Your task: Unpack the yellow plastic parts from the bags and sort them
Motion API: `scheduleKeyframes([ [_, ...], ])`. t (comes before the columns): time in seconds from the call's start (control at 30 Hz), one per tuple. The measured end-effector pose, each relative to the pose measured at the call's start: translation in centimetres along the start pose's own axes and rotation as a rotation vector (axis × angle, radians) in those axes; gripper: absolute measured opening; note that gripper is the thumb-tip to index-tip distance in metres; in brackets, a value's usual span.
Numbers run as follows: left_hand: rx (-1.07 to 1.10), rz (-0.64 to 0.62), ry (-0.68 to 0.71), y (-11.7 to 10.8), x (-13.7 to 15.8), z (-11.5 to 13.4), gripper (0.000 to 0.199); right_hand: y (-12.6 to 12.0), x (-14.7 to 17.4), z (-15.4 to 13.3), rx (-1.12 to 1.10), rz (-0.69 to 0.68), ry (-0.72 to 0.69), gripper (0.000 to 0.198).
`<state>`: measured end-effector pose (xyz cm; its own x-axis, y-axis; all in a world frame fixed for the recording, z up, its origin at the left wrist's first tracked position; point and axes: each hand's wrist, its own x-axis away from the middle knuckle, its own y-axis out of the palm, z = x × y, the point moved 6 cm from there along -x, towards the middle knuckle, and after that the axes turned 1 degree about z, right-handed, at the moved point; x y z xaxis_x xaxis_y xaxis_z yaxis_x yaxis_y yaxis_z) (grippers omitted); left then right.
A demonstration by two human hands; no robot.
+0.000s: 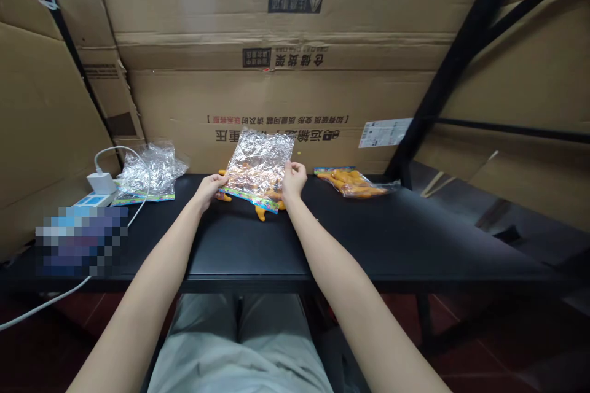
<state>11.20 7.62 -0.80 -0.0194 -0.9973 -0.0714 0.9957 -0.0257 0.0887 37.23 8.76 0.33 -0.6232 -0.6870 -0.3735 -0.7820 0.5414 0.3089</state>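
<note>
Between my two hands a clear plastic bag [262,163] is held up by its sides, its colourful printed strip at the lower edge. My left hand [211,189] pinches the bag's left lower corner. On the opposite side my right hand [293,180] grips the edge with thumb and fingers. Several orange curved pieces [260,214] lie on the black table behind and below the bag, partly covered by it; I cannot tell what they are. To the right rests another clear bag [353,183] filled with similar orange pieces.
A pile of clear bags [150,172] lies at the left back. Near it are a white charger [101,183] with a cable, a power strip [92,199] and a blurred-out object [83,239]. Cardboard [276,92] walls the back, and a black metal post [442,73] stands right.
</note>
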Motion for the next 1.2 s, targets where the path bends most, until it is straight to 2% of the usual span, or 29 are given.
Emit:
scheduleKeyframes([
  [0.2, 0.079, 0.024, 0.024, 0.1, 0.4, 0.7, 0.035, 0.3, 0.1, 0.2, -0.031, -0.037, 0.024, 0.037],
  [0.43, 0.108, 0.05, 0.022, 0.2, 0.5, 1.0, 0.03, 0.1, -0.6, 0.7, -0.031, -0.017, -0.028, 0.039],
  [0.57, 0.057, 0.038, 0.045, 0.4, 0.4, 0.9, 0.035, 0.0, -0.5, 1.0, -0.048, 0.004, 0.023, 0.042],
  [0.67, 0.003, 0.054, 0.121, 0.3, 0.3, 0.9, 0.041, -0.1, -0.5, 1.1, -0.048, 0.015, 0.059, 0.042],
  [0.83, -0.072, 0.103, 0.207, 0.3, 0.4, 1.3, 0.047, 0.0, -0.7, 0.7, -0.035, 0.004, -0.025, 0.04],
  [0.93, -0.097, 0.102, 0.208, 0.3, 0.6, 1.5, 0.049, -0.1, -0.8, 0.7, -0.051, 0.001, -0.016, 0.039],
  [1.1, -0.079, 0.141, 0.177, -0.3, 0.5, 1.4, 0.051, 0.7, -0.3, 0.5, -0.099, -0.096, 0.041, 0.039],
  [1.2, -0.053, 0.231, 0.188, -1.1, 0.4, 1.3, 0.047, 1.9, 0.6, 0.5, -0.117, -0.211, 0.058, 0.041],
])
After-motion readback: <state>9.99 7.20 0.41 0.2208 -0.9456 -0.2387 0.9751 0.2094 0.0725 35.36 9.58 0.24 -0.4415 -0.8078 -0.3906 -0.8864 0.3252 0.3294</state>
